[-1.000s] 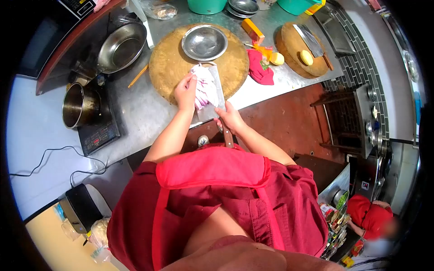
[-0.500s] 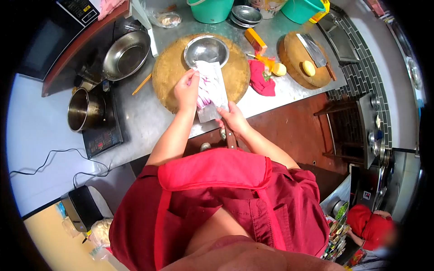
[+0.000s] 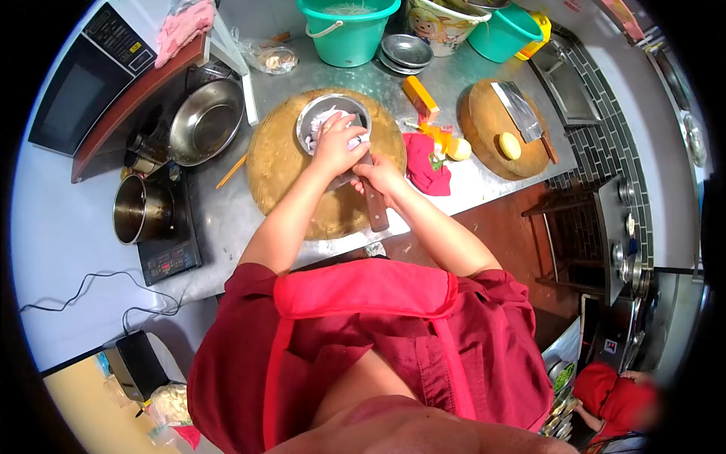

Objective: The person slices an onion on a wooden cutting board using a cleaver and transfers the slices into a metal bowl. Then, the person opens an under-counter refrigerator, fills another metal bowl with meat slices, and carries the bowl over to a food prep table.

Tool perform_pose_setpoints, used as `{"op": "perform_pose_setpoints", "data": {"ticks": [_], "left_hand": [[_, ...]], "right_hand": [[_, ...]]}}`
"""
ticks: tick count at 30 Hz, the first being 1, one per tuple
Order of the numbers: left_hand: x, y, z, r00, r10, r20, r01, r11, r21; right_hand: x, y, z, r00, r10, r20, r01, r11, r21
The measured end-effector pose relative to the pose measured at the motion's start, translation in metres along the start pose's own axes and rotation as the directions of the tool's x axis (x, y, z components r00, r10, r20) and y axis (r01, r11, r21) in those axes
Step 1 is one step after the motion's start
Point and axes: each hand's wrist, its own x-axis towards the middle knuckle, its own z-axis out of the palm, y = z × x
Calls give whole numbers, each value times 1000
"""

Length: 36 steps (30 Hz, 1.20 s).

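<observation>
A metal bowl [image 3: 333, 98] stands on the large round wooden board [image 3: 280, 181]. Sliced purple-white onion [image 3: 321, 119] lies in it, partly hidden by my left hand [image 3: 338, 147], whose fingers are spread over the slices at the bowl's right side. My right hand [image 3: 380, 178] is wrapped round the brown wooden handle of a cleaver [image 3: 376, 208], just below the bowl. Most of the blade is hidden under my hands.
Right of the board lie a red cloth [image 3: 429, 172], a peeled yellow piece [image 3: 459, 149] and an orange box [image 3: 420, 98]. A smaller board [image 3: 484, 113] holds another cleaver [image 3: 518, 111]. Pans stand left, green buckets [image 3: 344, 38] behind. A person in red [image 3: 616, 397] is at lower right.
The cleaver and both hands have moved forward to the bowl. The onion slices that lay on the blade are now in the bowl, and my left hand has spread over them. The view has tilted up.
</observation>
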Motion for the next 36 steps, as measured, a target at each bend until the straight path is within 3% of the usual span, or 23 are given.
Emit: {"op": "perform_pose_setpoints", "data": {"ticks": [7,12,16,19,22,25,28,31,36], "left_hand": [[34,-34,19,988,79,-131,-78,997,9],[35,-43,22,991,104,-80,-90,982,163],[35,-42,11,973,193,-125,-191,981,21],[20,-36,-21,958,10,-286,-50,990,-133],[-39,-69,-30,841,-446,-307,317,865,-389],[-97,-94,-31,855,-517,-30,504,844,-181],[-105,-79,-27,985,-172,21,172,985,8],[-97,-64,-23,966,-129,223,97,984,149],[-105,-55,-22,956,-68,286,84,995,-45]], "right_hand": [[-38,-19,-38,994,48,99,-47,999,-5],[-85,-24,-75,992,117,43,-112,987,-120],[-99,6,-104,998,18,65,-10,993,-114],[-95,36,-115,1000,-15,-1,15,997,-82],[-82,62,-119,998,-49,-36,46,997,-58],[-64,77,-113,997,-61,-54,57,996,-71],[-53,71,-86,997,10,-76,-21,989,-150],[-41,81,-71,1000,16,24,-11,979,-202],[-58,93,-48,995,80,-60,-91,971,-219]]}}
